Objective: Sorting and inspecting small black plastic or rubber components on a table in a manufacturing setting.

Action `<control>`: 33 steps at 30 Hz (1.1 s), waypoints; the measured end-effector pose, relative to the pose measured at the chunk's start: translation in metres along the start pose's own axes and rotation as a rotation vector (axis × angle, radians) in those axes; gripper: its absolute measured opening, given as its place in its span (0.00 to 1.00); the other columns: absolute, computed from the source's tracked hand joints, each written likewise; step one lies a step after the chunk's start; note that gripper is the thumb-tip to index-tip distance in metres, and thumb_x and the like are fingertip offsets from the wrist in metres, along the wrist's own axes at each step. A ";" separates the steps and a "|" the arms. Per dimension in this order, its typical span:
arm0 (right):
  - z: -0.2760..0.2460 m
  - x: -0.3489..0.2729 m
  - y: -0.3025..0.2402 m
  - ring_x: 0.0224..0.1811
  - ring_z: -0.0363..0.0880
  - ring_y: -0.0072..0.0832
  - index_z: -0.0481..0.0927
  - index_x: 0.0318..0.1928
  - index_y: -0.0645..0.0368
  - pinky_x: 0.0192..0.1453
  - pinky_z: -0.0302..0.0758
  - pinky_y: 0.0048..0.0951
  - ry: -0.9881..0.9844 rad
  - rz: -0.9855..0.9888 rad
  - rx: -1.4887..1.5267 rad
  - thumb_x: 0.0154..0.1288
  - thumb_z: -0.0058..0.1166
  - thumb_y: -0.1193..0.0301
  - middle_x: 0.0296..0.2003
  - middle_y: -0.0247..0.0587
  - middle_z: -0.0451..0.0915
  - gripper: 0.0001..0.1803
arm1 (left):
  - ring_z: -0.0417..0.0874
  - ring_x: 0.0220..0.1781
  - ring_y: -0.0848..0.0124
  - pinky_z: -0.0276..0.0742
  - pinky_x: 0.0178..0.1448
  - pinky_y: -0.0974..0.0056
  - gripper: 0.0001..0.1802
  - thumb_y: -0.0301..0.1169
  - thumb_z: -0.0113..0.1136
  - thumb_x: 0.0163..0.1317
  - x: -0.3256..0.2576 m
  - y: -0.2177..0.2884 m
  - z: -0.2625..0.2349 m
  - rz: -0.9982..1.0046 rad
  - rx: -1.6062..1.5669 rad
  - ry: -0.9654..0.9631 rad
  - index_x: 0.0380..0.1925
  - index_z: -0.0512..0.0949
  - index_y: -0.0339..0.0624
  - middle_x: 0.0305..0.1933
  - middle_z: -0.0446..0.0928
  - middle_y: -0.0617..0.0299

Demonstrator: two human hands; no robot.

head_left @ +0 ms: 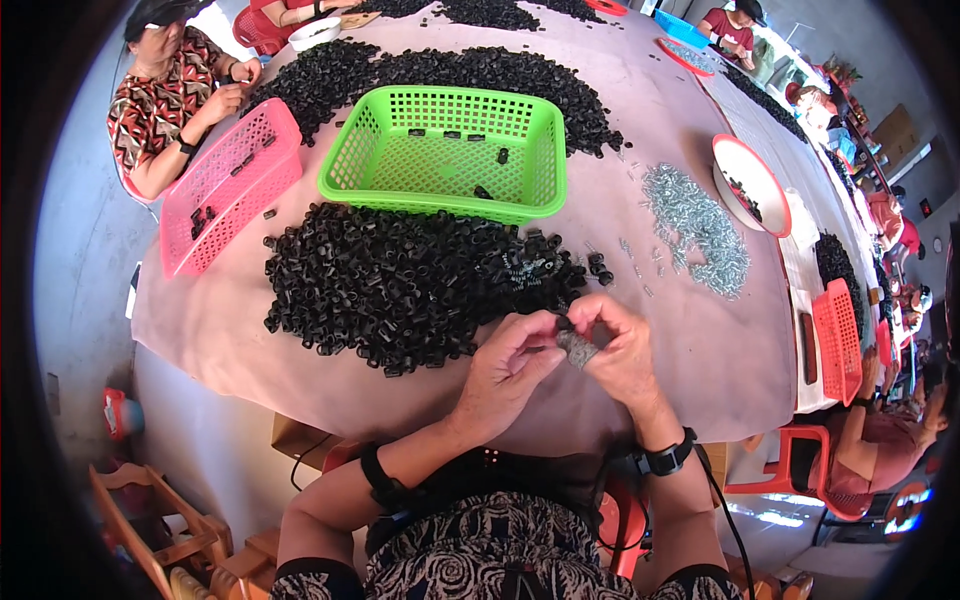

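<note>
Close in front of me, over the near side of the table, my left hand and my right hand meet with fingertips pinched. Between them is a small black plastic piece, partly hidden by the fingers. A grey wrap covers a finger of my right hand. Just beyond the hands spreads a large heap of black plastic pieces, with a few small silver screws lying on its right part. Behind the heap stands a green basket holding several black pieces.
A pink basket stands at the left, near a seated person. At the right lie a pile of silver screws and a red-rimmed white bowl with black pieces. Another black heap lies farther back. Other people sit around.
</note>
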State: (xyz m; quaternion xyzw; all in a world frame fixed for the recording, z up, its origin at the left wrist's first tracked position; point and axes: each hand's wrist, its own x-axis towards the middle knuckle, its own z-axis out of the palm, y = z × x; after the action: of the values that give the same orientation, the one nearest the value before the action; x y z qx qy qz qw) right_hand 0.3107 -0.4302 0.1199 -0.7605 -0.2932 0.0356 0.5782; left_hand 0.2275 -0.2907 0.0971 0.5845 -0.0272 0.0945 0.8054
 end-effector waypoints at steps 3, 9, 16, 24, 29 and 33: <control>0.013 -0.012 -0.007 0.27 0.70 0.13 0.76 0.34 0.59 0.30 0.68 0.17 0.007 0.049 0.164 0.50 0.64 0.81 0.25 0.26 0.73 0.11 | 0.74 0.45 0.76 0.72 0.51 0.72 0.16 0.19 0.55 0.61 -0.003 -0.003 -0.002 0.029 0.010 0.033 0.50 0.72 0.36 0.43 0.69 0.63; 0.015 -0.020 -0.005 0.26 0.73 0.16 0.77 0.35 0.60 0.30 0.71 0.20 0.056 -0.134 -0.024 0.48 0.64 0.81 0.28 0.29 0.74 0.13 | 0.76 0.41 0.77 0.77 0.44 0.72 0.13 0.19 0.55 0.61 -0.005 -0.008 -0.001 0.074 0.003 0.081 0.47 0.74 0.36 0.44 0.72 0.62; 0.008 -0.025 -0.011 0.27 0.74 0.17 0.78 0.35 0.60 0.30 0.72 0.21 0.035 -0.087 -0.175 0.51 0.61 0.82 0.29 0.33 0.77 0.10 | 0.77 0.31 0.79 0.76 0.32 0.74 0.08 0.24 0.55 0.63 -0.004 0.004 -0.001 -0.105 0.137 0.140 0.42 0.76 0.36 0.33 0.74 0.65; -0.019 -0.010 0.015 0.28 0.75 0.17 0.77 0.36 0.62 0.32 0.72 0.20 0.182 0.106 -0.196 0.54 0.56 0.83 0.29 0.35 0.78 0.08 | 0.70 0.26 0.82 0.69 0.26 0.75 0.08 0.31 0.47 0.69 -0.003 0.000 -0.015 -0.193 0.050 0.082 0.40 0.73 0.38 0.31 0.70 0.65; -0.012 0.006 0.005 0.34 0.78 0.36 0.77 0.37 0.62 0.39 0.75 0.30 -0.025 -0.094 -0.446 0.47 0.54 0.87 0.30 0.43 0.77 0.14 | 0.72 0.29 0.81 0.71 0.27 0.74 0.09 0.32 0.46 0.69 -0.003 0.000 -0.017 -0.220 -0.022 0.064 0.43 0.71 0.40 0.32 0.71 0.65; -0.011 0.015 0.012 0.39 0.74 0.45 0.76 0.38 0.62 0.42 0.73 0.38 -0.158 -0.196 -0.581 0.39 0.53 0.88 0.31 0.45 0.75 0.20 | 0.76 0.35 0.77 0.74 0.32 0.72 0.09 0.30 0.47 0.68 -0.001 0.001 -0.016 -0.250 -0.044 0.078 0.46 0.71 0.40 0.35 0.74 0.63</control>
State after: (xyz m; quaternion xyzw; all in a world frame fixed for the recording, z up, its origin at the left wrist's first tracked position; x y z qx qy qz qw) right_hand 0.3322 -0.4345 0.1174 -0.8569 -0.4070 -0.0464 0.3131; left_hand 0.2251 -0.2756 0.0926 0.5616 0.0752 0.0154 0.8239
